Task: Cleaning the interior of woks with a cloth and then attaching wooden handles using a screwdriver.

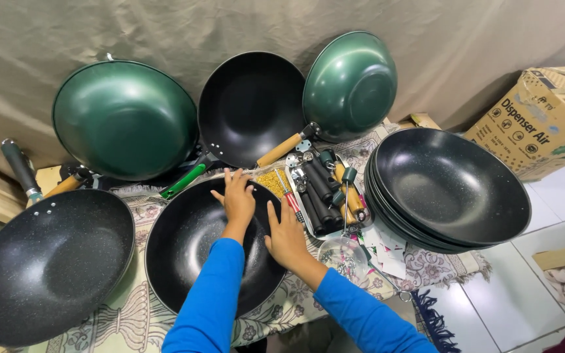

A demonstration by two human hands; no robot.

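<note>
A person in bright blue sleeves is reaching forward with both bare hands over a black wok [191, 248] that is lying open side up on a patterned cloth [132, 314] covering the worktop. The left hand [237, 199] is spreading open, fingers splayed, and resting flat at the far rim of that wok, as if steadying it. The right hand [287, 236] is also lying open and flat, gripping nothing, its palm pressing on the wok's right rim, so the wok is sitting directly under and between both hands.

Just beyond the right hand, a metal tray [310, 229] is holding loose black handles [318, 193], wooden handles and small metal fittings, gathered there within easy reach. A red-handled screwdriver [291, 199] is lying at the tray's near edge, just past the right fingertips. A small dish of yellowish bits is sitting just beyond the left fingertips.

Further right of the right hand, a stack of black woks [449, 189] without handles is nesting together and tilting slightly. Well to the left of the left hand, another black wok with a dark handle [50, 261] is lying open side up. Beyond both hands, three woks are leaning upright against a beige fabric backdrop: a green wok [124, 119], a black leaning wok [251, 104] and a second green wok [350, 84] with a wooden handle. A cardboard box [544, 121] is standing far right, above a white tiled floor [492, 307]
</note>
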